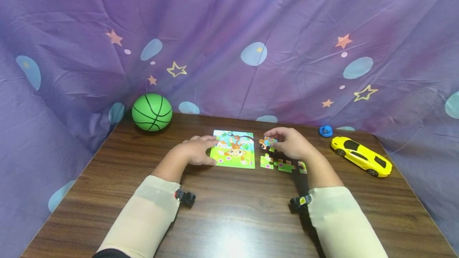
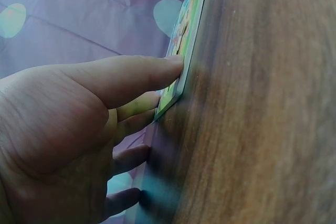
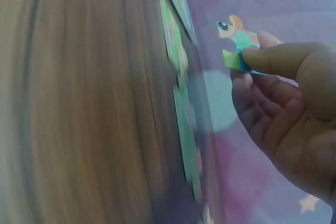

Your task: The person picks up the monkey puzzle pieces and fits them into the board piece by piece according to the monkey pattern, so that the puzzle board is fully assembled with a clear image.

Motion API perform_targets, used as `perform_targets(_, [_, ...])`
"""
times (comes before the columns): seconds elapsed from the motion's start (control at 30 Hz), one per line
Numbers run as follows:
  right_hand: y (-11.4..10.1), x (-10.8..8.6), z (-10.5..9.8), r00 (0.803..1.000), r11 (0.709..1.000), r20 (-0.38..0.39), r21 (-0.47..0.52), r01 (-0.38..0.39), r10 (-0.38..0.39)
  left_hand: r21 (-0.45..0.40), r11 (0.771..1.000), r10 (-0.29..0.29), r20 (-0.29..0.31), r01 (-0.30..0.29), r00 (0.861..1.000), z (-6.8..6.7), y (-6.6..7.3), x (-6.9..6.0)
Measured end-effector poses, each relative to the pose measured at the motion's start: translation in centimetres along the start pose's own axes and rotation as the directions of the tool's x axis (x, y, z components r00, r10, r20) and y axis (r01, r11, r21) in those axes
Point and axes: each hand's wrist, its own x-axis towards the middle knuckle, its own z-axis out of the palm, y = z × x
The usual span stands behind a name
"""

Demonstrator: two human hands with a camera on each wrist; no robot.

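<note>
A picture board (image 1: 234,161) with a monkey on a green meadow lies flat on the table. My left hand (image 1: 197,150) is at its left side, fingers fairly straight; in the left wrist view the thumb (image 2: 147,72) touches the board's near corner. To the right of the board, my right hand (image 1: 292,143) pinches a jigsaw piece (image 3: 243,40) between thumb and fingers. This piece shows an eye and an orange ear, and is held above the table. Below that hand lie several jigsaw pieces (image 1: 285,166) in a row, green with pink flowers.
A green ball (image 1: 152,112) sits at the table's back left. At the back right are a small blue object (image 1: 325,131) and a yellow toy car (image 1: 360,157). A purple patterned cloth (image 1: 215,19) hangs behind the brown wooden table (image 1: 244,198).
</note>
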Motion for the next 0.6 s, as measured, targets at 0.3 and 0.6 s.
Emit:
perform_targets(0.3, [-2.6, 1.8, 2.1, 1.000, 0.998, 0.006, 0.055, 0.030, -0.030, 0.001, 1.000, 0.016, -0.002, -0.016, 1.000, -0.1, 0.0, -0.1])
perform_targets(0.6, [-5.2, 2.8, 3.1, 0.999, 0.996, 0.034, 0.079, 0.030, -0.033, 0.013, 1.000, 0.018, -0.005, -0.017, 1.000, -0.1, 0.0, -0.2])
